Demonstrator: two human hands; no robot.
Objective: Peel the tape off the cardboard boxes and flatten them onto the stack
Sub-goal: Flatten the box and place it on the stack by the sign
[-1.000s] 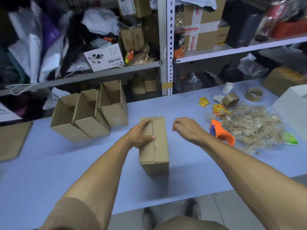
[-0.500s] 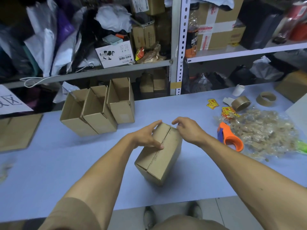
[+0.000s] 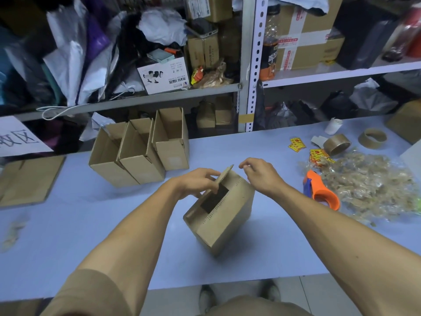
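A small brown cardboard box sits tilted near the middle of the pale blue desk, closer to its near edge, its long axis running from near-left to far-right. The left hand grips one raised top flap, fingers curled round its edge. The right hand hovers just above the box's far-right end, fingertips pinched together; whether they hold tape I cannot tell. Half a second earlier both flaps lay closed; now a dark gap shows.

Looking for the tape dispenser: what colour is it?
Orange with a blue part, the tape dispenser lies right of the box; head view.
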